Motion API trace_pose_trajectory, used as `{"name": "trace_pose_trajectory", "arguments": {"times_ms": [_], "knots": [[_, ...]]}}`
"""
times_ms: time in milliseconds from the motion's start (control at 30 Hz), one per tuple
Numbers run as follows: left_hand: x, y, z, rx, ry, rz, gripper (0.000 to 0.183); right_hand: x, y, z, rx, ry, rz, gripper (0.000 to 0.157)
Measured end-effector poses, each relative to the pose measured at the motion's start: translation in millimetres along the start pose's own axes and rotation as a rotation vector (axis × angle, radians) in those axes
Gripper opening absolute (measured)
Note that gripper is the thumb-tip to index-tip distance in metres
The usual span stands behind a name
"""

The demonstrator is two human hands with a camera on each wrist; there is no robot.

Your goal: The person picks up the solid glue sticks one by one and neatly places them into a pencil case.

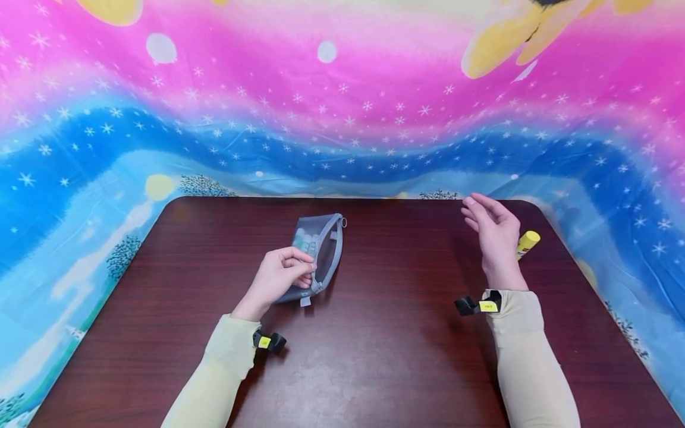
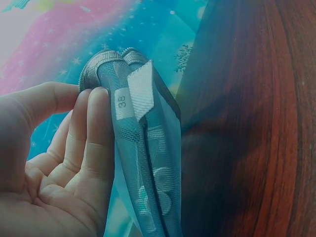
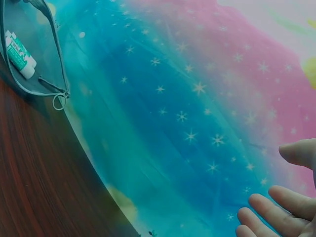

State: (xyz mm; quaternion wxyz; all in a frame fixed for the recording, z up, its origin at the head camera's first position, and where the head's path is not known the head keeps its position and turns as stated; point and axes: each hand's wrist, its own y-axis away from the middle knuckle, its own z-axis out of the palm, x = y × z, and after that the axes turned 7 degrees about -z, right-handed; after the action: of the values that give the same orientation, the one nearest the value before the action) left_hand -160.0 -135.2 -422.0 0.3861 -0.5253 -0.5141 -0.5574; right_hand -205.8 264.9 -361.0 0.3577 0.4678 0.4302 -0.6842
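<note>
A grey mesh zip pouch stands unzipped near the middle of the table, its mouth turned to the right. My left hand pinches the near side of its rim between thumb and fingers. Through the mesh show white tubes with green labels. Up close in the left wrist view, the pouch has a small tag marked 38 at its end. Over the table's right side my right hand is raised with nothing in it, fingers loosely bent. Partly hidden behind that wrist is a yellow glue stick.
The dark wood table has rounded far corners. A bright printed cloth hangs behind it and along both sides. Each wrist wears a black camera, and the right one sticks out toward the table's middle.
</note>
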Motion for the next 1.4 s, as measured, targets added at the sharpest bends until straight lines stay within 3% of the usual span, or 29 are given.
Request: {"name": "trace_pose_trajectory", "arguments": {"times_ms": [600, 1400], "knots": [[0.7, 0.1, 0.7, -0.009, 0.005, 0.004, 0.019, -13, -3, -17.4, 0.043, -0.016, -0.042, 0.037], [-1.6, -0.6, 0.0, -0.008, 0.008, 0.0, 0.019, -36, -6, -47.1, 0.189, -0.071, -0.075, 0.04]]}}
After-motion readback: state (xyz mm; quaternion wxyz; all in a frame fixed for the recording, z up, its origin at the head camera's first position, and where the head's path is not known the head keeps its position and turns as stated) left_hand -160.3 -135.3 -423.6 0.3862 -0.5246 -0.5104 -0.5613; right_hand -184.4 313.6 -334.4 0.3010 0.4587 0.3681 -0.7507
